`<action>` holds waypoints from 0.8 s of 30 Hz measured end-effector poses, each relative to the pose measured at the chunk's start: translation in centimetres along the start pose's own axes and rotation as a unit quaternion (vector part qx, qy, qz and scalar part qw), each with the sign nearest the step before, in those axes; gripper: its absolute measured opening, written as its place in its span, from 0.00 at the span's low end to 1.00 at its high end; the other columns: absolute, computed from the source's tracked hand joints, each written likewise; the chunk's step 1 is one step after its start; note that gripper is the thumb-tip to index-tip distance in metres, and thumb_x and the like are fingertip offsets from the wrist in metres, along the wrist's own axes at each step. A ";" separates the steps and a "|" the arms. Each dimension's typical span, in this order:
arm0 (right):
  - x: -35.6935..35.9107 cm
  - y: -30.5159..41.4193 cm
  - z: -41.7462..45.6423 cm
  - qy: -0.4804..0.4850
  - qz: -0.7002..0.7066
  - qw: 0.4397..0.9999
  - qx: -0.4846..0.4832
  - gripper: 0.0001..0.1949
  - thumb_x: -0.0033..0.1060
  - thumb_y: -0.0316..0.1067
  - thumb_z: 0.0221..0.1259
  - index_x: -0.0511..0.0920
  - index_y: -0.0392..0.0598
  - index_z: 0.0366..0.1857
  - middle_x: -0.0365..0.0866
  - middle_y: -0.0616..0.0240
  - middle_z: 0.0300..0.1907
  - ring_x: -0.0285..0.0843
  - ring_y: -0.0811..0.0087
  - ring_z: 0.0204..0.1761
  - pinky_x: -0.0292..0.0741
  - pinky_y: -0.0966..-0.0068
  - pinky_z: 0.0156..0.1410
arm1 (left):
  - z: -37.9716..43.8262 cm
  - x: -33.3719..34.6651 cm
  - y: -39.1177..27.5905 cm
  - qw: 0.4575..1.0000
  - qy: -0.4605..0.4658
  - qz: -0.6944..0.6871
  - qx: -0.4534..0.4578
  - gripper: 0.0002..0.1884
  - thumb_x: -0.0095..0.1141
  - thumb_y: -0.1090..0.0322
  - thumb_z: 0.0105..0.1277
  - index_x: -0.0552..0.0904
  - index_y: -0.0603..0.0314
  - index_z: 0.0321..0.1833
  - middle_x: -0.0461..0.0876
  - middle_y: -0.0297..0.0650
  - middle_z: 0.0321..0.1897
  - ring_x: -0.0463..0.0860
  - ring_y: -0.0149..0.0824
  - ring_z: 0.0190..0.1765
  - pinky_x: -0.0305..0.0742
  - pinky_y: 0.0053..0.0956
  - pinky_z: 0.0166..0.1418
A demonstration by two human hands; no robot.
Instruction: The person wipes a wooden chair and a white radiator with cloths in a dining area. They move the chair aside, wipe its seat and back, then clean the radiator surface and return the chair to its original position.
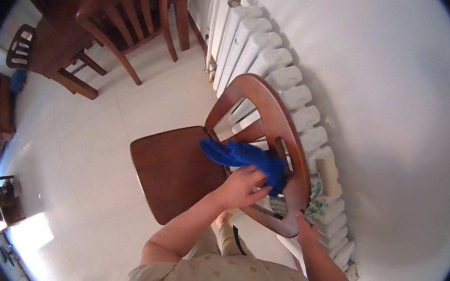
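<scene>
A brown wooden chair (179, 172) stands before me, its curved backrest (277, 108) on the radiator side. In my left hand (243, 188) is a bunched blue cloth (257, 157), held against the slats and top rail of the backrest. One loose end of the cloth hangs over the rear of the seat. My right hand (307, 228) grips the near corner of the top rail; its fingers are partly hidden.
A white radiator (300, 97) runs along the wall just behind the backrest. On it lie a tan block (327, 175) and a green-and-white patterned fabric (317, 203). Another wooden chair (130, 23) and a wooden table (60, 38) stand farther off on the tiled floor (86, 155).
</scene>
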State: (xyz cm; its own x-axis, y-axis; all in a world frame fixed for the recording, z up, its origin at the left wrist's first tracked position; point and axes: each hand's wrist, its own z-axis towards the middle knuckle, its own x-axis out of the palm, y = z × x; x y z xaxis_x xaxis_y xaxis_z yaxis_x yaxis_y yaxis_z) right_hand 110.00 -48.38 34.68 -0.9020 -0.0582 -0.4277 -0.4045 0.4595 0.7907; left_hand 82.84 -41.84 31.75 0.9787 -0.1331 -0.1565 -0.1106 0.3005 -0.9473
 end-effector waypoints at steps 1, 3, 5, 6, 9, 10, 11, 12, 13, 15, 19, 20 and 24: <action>0.1 0.5 0.0 0.000 0.012 1.000 0.003 0.28 0.70 0.35 0.55 0.69 0.37 0.58 0.72 0.60 0.57 0.68 0.69 0.57 0.65 0.71 0.64 | 1.9 -0.3 -1.5 0.991 0.032 0.126 -0.042 0.10 0.60 0.64 0.57 0.78 0.57 0.40 0.80 0.43 0.32 0.82 0.47 0.36 0.74 0.40 0.46; 1.0 2.1 -0.1 -0.006 0.037 0.999 0.018 0.25 0.69 0.32 0.55 0.70 0.38 0.57 0.74 0.62 0.53 0.70 0.71 0.54 0.67 0.72 0.61 | 5.1 -0.5 -3.5 0.917 0.100 0.364 -0.126 0.12 0.59 0.64 0.54 0.78 0.55 0.42 0.81 0.43 0.31 0.83 0.48 0.36 0.74 0.42 0.45; 1.7 2.6 0.0 -0.009 0.066 0.997 -0.042 0.23 0.67 0.31 0.57 0.72 0.37 0.56 0.75 0.64 0.53 0.72 0.72 0.53 0.69 0.73 0.60 | 6.1 -0.4 -3.3 0.907 0.077 0.397 -0.119 0.14 0.59 0.62 0.52 0.79 0.53 0.42 0.82 0.43 0.30 0.83 0.47 0.34 0.75 0.43 0.42; 1.9 2.6 0.2 -0.010 0.081 0.994 -0.073 0.22 0.66 0.31 0.58 0.73 0.37 0.55 0.76 0.64 0.53 0.73 0.72 0.52 0.70 0.73 0.60 | 6.1 -0.2 -3.1 0.901 0.064 0.413 -0.116 0.14 0.59 0.62 0.51 0.79 0.52 0.42 0.82 0.43 0.30 0.83 0.46 0.33 0.75 0.43 0.40; 2.0 2.2 0.7 0.008 0.110 0.989 -0.103 0.17 0.67 0.28 0.55 0.73 0.41 0.48 0.77 0.69 0.41 0.73 0.76 0.42 0.71 0.75 0.51 | 4.5 1.1 -2.4 0.937 0.084 0.327 -0.093 0.12 0.56 0.64 0.55 0.77 0.57 0.42 0.81 0.50 0.30 0.82 0.50 0.33 0.75 0.42 0.36; 2.1 2.1 0.9 0.012 0.116 0.989 -0.091 0.16 0.67 0.28 0.55 0.74 0.41 0.46 0.77 0.70 0.40 0.73 0.76 0.41 0.71 0.75 0.50 | 3.8 1.6 -1.8 0.960 0.082 0.251 -0.093 0.12 0.56 0.64 0.56 0.77 0.58 0.42 0.80 0.51 0.30 0.82 0.50 0.33 0.75 0.42 0.36; 2.1 2.0 1.0 0.017 0.122 0.989 -0.079 0.15 0.67 0.28 0.55 0.74 0.41 0.45 0.76 0.70 0.39 0.73 0.76 0.41 0.71 0.75 0.49 | 2.9 2.0 -1.2 0.977 0.080 0.172 -0.092 0.11 0.55 0.65 0.57 0.77 0.59 0.42 0.80 0.52 0.30 0.82 0.51 0.32 0.75 0.43 0.36; 2.1 2.0 1.0 0.022 0.127 0.989 -0.066 0.14 0.67 0.28 0.55 0.74 0.41 0.43 0.76 0.70 0.38 0.72 0.77 0.40 0.71 0.76 0.48 | 1.8 2.3 -0.7 0.989 0.076 0.092 -0.092 0.11 0.55 0.65 0.58 0.77 0.60 0.41 0.79 0.52 0.30 0.81 0.52 0.32 0.75 0.43 0.36; 2.0 2.0 1.1 0.029 0.115 0.990 -0.078 0.13 0.66 0.29 0.56 0.74 0.41 0.43 0.76 0.70 0.38 0.73 0.76 0.40 0.71 0.75 0.48 | 1.1 2.4 -0.3 0.987 0.089 0.068 -0.112 0.11 0.55 0.65 0.58 0.76 0.61 0.41 0.78 0.53 0.29 0.81 0.52 0.32 0.75 0.42 0.37; 1.8 2.2 1.2 0.043 0.092 0.990 -0.099 0.13 0.66 0.30 0.56 0.75 0.40 0.43 0.76 0.69 0.38 0.73 0.75 0.40 0.71 0.75 0.48 | -0.9 2.6 0.4 0.982 0.115 0.020 -0.151 0.11 0.55 0.66 0.60 0.75 0.63 0.41 0.76 0.53 0.29 0.79 0.51 0.32 0.75 0.41 0.38; 2.2 2.4 1.4 0.029 0.073 0.987 -0.143 0.14 0.66 0.31 0.57 0.75 0.39 0.44 0.77 0.67 0.41 0.73 0.73 0.42 0.71 0.73 0.50 | -11.4 6.6 0.7 0.970 0.079 -0.042 -0.228 0.14 0.60 0.64 0.59 0.76 0.64 0.43 0.79 0.52 0.36 0.79 0.52 0.40 0.75 0.40 0.48; 2.0 1.8 1.6 0.038 0.069 0.990 -0.120 0.14 0.66 0.32 0.57 0.75 0.39 0.44 0.77 0.67 0.42 0.73 0.73 0.43 0.71 0.73 0.51 | -12.6 6.4 0.6 0.980 0.058 -0.002 -0.188 0.14 0.61 0.64 0.58 0.77 0.63 0.44 0.78 0.51 0.40 0.78 0.52 0.44 0.74 0.41 0.51; 1.5 0.6 1.8 0.075 0.130 0.984 -0.092 0.18 0.62 0.39 0.62 0.73 0.39 0.50 0.76 0.65 0.48 0.72 0.72 0.49 0.69 0.73 0.56 | -14.9 7.3 -2.1 0.995 0.018 0.069 -0.070 0.14 0.63 0.64 0.57 0.78 0.61 0.44 0.74 0.51 0.50 0.73 0.54 0.55 0.69 0.44 0.60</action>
State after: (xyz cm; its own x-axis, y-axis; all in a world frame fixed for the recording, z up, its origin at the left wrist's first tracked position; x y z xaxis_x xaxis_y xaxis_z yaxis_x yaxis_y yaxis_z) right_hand 108.71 -46.65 33.74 -0.9852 -0.0958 -0.1420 -0.1650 0.3078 0.9370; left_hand 87.63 -57.50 28.45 0.9462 -0.1337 -0.2947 -0.2683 0.1849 -0.9454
